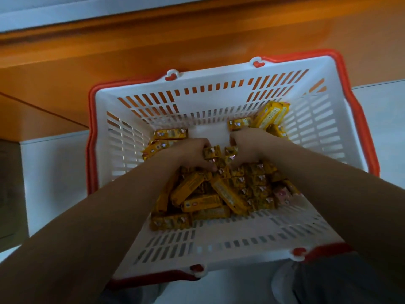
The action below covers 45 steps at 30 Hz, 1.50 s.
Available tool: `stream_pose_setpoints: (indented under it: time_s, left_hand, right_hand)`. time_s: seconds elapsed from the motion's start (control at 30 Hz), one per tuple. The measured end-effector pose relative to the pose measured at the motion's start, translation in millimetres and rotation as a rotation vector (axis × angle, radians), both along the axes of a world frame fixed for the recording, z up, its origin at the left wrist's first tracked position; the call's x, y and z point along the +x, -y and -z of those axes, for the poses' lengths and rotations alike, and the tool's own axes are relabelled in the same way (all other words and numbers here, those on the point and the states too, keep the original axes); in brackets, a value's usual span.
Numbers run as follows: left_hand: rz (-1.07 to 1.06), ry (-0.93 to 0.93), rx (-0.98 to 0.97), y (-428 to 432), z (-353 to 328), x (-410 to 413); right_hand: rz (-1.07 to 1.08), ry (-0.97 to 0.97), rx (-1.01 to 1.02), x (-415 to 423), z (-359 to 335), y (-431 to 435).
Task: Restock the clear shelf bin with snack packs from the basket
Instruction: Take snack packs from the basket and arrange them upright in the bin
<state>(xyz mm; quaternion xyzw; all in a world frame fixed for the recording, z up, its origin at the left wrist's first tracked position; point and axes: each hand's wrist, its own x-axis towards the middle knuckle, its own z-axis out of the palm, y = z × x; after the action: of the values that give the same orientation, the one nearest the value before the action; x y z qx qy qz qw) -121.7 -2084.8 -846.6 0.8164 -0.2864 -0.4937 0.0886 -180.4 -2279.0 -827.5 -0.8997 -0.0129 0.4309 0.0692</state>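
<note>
Basket (219, 99), white slotted plastic, red rim; glossy yellow snack packs (210, 194) piled from centre to 6 o'clock. I see left hand (192, 153) and right hand (245, 148) both reaching in, each clutching packs.

Place: a shop, I'd say.
Sign: white slotted shopping basket (219, 99) with red handles (359, 119).
Stock: many identical yellow snack packs (201, 202).
Surround: orange fixture (131, 51), pale floor (54, 172).

One head-worn camera looks steeply down, close over the white slotted plastic basket with red rim (221, 102). Both forearms enter from the bottom edge.
</note>
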Motion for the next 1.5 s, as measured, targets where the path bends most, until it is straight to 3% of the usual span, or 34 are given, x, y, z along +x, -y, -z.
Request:
stream_pose_setpoints:
  time_s: [0.3, 0.47, 0.73, 0.9, 1.03, 1.2, 1.37, 1.43, 1.5]
  left_hand:
    - [-0.230, -0.095, -0.114, -3, 0, 4]
    - [-0.551, -0.096, -0.313, -5, -6, 3]
    - [-1.000, 0.085, -0.466, 13, -68, -1]
    - [-1.256, -0.166, -0.540, 8, -129, -24]
    - [-1.424, -0.250, -0.637, 1, -202, -45]
    - [-1.382, -0.194, -0.801, -16, -286, -64]
    - [-1.323, -0.125, -0.978, -34, -347, -75]
    - [-1.273, -0.110, -1.004, -44, -368, -74]
    - [-1.239, -0.093, -0.999, -56, -387, -72]
  right_hand:
    - [0.306, -0.042, 0.226, -3, 6, 6]
    - [0.687, -0.013, 0.488, -9, -2, 17]
    - [1.149, 0.270, 0.859, -36, -59, 11]
    - [1.421, 0.280, 1.274, -57, -117, -21]
    - [1.291, 0.335, 1.150, -58, -177, -53]
    - [1.000, 0.299, 1.078, -64, -264, -64]
    - [0.780, 0.525, 0.950, -76, -330, -67]
    - [0.806, 0.503, 1.091, -80, -345, -72]
    - [0.869, 0.349, 1.354, -76, -357, -80]
